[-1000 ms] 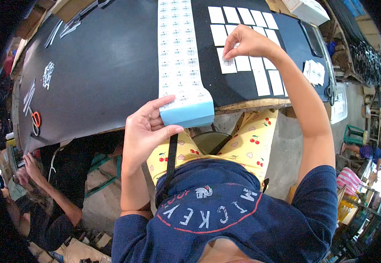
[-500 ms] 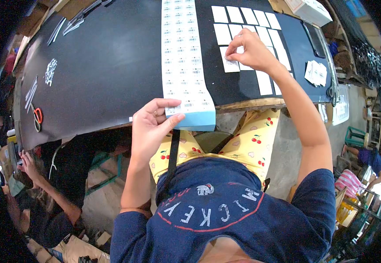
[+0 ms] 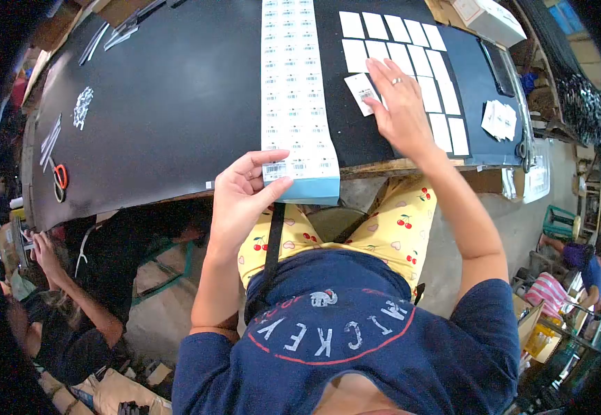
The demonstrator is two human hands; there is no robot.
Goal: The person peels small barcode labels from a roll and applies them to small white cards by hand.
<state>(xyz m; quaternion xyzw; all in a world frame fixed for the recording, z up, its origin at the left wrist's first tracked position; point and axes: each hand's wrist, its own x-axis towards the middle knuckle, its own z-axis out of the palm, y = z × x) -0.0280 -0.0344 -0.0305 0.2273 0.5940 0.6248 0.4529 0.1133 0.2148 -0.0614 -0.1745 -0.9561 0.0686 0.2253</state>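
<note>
A long white sheet of barcode labels (image 3: 290, 97) runs down the table and folds over its front edge, where its blue backing (image 3: 307, 189) shows. My left hand (image 3: 242, 190) pinches the left corner of this sheet between thumb and fingers. To the right, white cards (image 3: 418, 59) lie in rows on the black tabletop. My right hand (image 3: 404, 111) is stretched out over them, covering some. Its thumb touches a tilted white card (image 3: 363, 92) that bears a barcode label.
Orange-handled scissors (image 3: 59, 181), white strips (image 3: 50, 143) and a small heap of white pieces (image 3: 82, 107) lie at the left. A pile of cards (image 3: 499, 120) sits at the right, near a dark tablet-like object (image 3: 496, 66). Another person's hand (image 3: 43, 249) shows at lower left.
My right hand has gone from a pinch over the nearest left card to stretched fingers. That card now lies tilted with its barcode label showing. My left hand keeps its hold.
</note>
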